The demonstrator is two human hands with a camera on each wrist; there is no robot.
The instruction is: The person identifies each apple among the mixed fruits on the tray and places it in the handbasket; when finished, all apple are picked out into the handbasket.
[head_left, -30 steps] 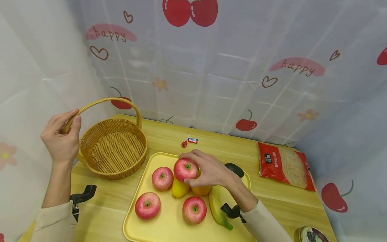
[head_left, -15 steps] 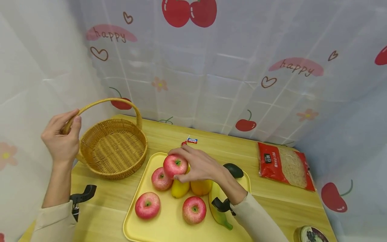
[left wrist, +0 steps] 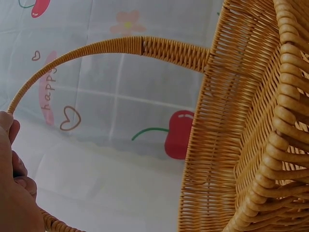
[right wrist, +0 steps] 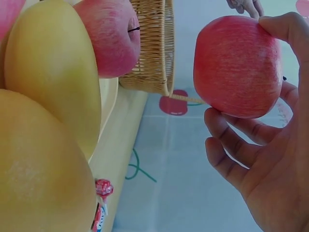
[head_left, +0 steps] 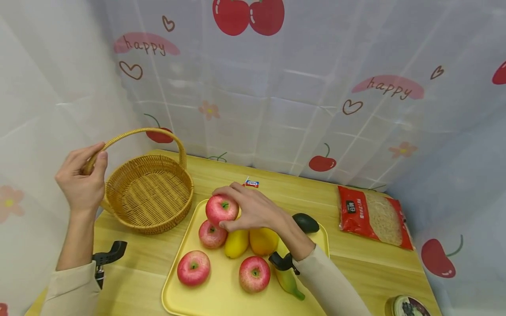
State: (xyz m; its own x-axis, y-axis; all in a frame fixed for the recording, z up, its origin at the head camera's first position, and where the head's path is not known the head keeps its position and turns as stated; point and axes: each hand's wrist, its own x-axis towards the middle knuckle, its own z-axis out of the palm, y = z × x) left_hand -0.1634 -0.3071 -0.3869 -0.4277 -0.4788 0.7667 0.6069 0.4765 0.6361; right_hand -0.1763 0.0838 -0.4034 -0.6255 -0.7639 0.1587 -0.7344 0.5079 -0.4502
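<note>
The right grip is curled round a smooth, red-streaked apple, held above a round-cornered yellow tray of fruit. The left grip holds the arched, wrapped handle of a round woven-wicker basket on the wood-grain bench.

I see pale, creased hanging sheets, printed with red cherries and pink flowers, behind and beside the yellow wood-grain table on my head feed.

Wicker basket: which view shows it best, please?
The head view: nearly the whole basket, inside included, though the left hand covers some handle. Left wrist view crops it; right wrist view shows part behind an apple.
</note>
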